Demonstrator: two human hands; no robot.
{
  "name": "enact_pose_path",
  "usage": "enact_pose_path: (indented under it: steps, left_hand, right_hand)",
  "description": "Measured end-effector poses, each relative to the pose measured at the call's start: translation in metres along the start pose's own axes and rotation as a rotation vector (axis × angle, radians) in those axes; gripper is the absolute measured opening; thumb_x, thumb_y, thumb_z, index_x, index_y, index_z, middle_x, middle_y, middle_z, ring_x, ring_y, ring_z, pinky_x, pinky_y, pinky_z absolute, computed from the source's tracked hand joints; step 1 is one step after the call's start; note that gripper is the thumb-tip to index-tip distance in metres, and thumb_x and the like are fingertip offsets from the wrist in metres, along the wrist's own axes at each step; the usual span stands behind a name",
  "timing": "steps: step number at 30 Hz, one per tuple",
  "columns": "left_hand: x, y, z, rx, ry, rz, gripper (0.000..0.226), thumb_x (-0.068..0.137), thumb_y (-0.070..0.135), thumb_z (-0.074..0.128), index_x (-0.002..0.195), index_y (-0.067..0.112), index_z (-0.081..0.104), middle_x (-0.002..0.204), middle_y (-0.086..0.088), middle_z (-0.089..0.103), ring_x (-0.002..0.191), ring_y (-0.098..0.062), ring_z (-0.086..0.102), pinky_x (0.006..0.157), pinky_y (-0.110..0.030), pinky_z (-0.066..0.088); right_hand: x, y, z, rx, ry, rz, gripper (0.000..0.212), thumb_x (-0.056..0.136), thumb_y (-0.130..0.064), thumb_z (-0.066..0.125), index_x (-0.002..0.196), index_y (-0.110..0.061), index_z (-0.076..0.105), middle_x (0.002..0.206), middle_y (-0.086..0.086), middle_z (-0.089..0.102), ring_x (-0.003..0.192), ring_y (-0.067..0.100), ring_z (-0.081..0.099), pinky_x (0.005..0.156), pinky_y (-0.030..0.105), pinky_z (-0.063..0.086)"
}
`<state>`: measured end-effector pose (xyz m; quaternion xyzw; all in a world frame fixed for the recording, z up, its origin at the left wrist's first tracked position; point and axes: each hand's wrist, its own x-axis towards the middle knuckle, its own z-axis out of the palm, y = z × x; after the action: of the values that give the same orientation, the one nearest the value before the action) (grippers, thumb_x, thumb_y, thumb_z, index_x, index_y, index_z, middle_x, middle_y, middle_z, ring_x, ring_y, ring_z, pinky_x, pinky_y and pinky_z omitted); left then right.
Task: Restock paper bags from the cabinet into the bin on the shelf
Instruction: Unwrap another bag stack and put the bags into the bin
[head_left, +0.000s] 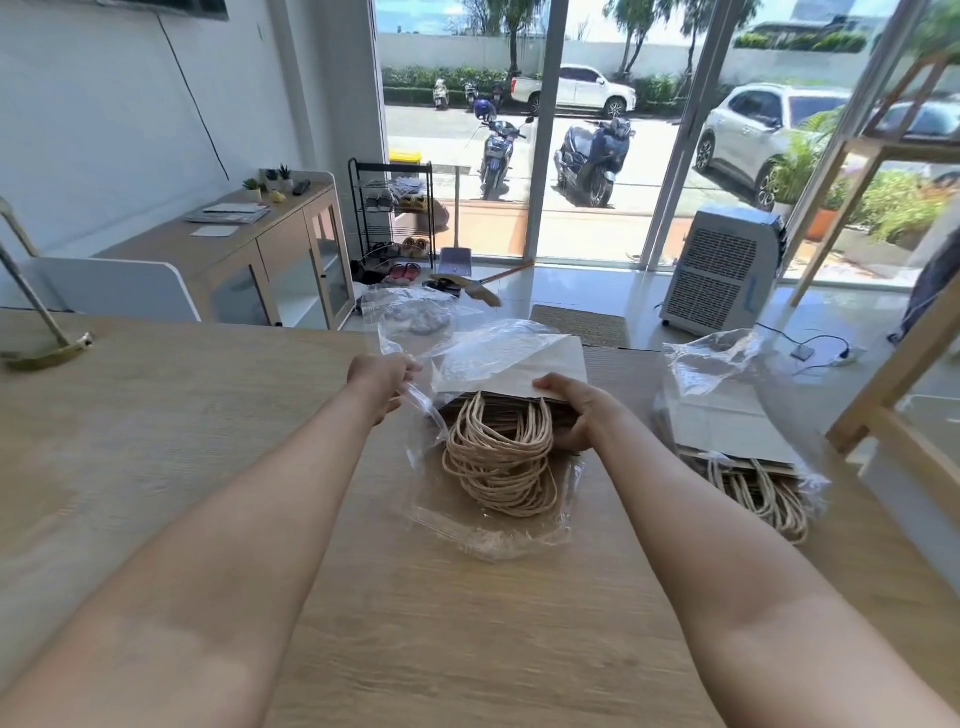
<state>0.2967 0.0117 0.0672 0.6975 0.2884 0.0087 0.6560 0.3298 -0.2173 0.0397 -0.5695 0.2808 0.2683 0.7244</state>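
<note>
A stack of paper bags (524, 364) with twisted rope handles (501, 457) lies on the wooden table (208, 415), partly inside a clear plastic wrapper (483, 525). My right hand (574, 410) grips the near right edge of the stack, thumb on top. My left hand (382, 376) is closed on the wrapper's left edge beside the stack. A second wrapped stack of paper bags (737, 431) lies to the right on the table. No bin is in view.
A wooden shelf frame (893, 384) stands at the right edge. A low cabinet (270, 244) lines the left wall, with a shoe rack (395, 213) beyond it. An air cooler (722, 270) stands by the glass doors. A mop handle (36, 312) leans at far left.
</note>
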Motion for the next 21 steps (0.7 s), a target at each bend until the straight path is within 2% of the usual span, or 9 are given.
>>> enact_pose_path:
  steps: [2,5,7,9,13,18,20,21]
  left_hand:
    - [0.0,0.0,-0.002,-0.009,0.003,0.006,0.013,0.091,0.018,0.059,0.092,0.011,0.07,0.08,0.003,0.059,0.065,-0.01,0.047,0.068,-0.027,0.043]
    - [0.0,0.002,-0.006,-0.032,0.027,0.032,0.013,0.089,0.016,0.06,0.095,0.011,0.07,0.077,0.004,0.059,0.064,-0.01,0.047,0.059,-0.023,0.041]
    - [0.0,0.004,-0.008,-0.043,0.035,0.041,0.012,0.089,0.015,0.059,0.086,0.011,0.07,0.076,0.003,0.059,0.063,-0.009,0.048,0.057,-0.022,0.04]
    - [-0.002,0.006,-0.008,-0.059,0.039,0.045,0.018,0.09,0.013,0.056,0.076,0.013,0.067,0.075,0.003,0.06,0.063,-0.008,0.049,0.056,-0.021,0.039]
    - [-0.008,0.009,-0.003,-0.083,0.046,0.063,0.022,0.091,0.011,0.052,0.073,0.013,0.064,0.073,0.003,0.061,0.059,-0.008,0.05,0.052,-0.02,0.04]
    - [-0.021,0.01,0.004,-0.089,0.052,0.085,0.023,0.09,0.009,0.053,0.069,0.012,0.063,0.07,0.0,0.06,0.056,-0.009,0.05,0.054,-0.022,0.04]
    - [-0.03,0.012,0.01,-0.094,0.043,0.098,0.02,0.091,0.009,0.053,0.077,0.008,0.067,0.077,-0.003,0.064,0.062,-0.01,0.055,0.059,-0.023,0.044]
    - [-0.041,0.013,0.012,-0.106,0.025,0.098,0.019,0.092,0.01,0.052,0.089,0.005,0.069,0.088,-0.006,0.068,0.074,-0.012,0.062,0.069,-0.026,0.05]
  right_hand:
    - [-0.001,0.0,0.002,-0.02,0.009,-0.043,0.036,0.071,-0.014,0.076,0.103,-0.007,0.06,0.08,0.015,0.066,0.06,0.028,0.066,0.048,0.048,0.057]
    - [-0.003,0.001,0.0,-0.024,0.009,-0.062,0.031,0.073,-0.013,0.073,0.099,-0.006,0.059,0.077,0.015,0.066,0.058,0.027,0.065,0.048,0.044,0.058]
    - [-0.005,0.002,-0.005,-0.024,0.008,-0.071,0.031,0.072,-0.012,0.072,0.099,-0.006,0.059,0.078,0.015,0.067,0.053,0.027,0.067,0.051,0.044,0.058]
    - [-0.009,0.005,-0.012,-0.036,0.002,-0.087,0.032,0.073,-0.013,0.071,0.102,-0.006,0.058,0.08,0.015,0.067,0.058,0.027,0.067,0.057,0.045,0.06]
    - [-0.021,0.014,-0.029,0.003,-0.037,-0.124,0.031,0.077,-0.01,0.065,0.106,-0.003,0.058,0.079,0.018,0.07,0.058,0.028,0.07,0.063,0.046,0.06]
    - [-0.045,0.026,-0.054,0.028,-0.108,-0.172,0.018,0.083,-0.006,0.06,0.099,0.001,0.058,0.073,0.019,0.07,0.057,0.029,0.07,0.061,0.047,0.06]
    - [-0.059,0.029,-0.067,0.024,-0.128,-0.184,0.013,0.084,-0.006,0.058,0.094,0.001,0.057,0.068,0.02,0.07,0.056,0.029,0.07,0.054,0.044,0.06]
    - [-0.064,0.031,-0.073,0.012,-0.131,-0.184,0.012,0.084,-0.006,0.058,0.094,0.002,0.057,0.067,0.021,0.07,0.055,0.029,0.07,0.052,0.042,0.059]
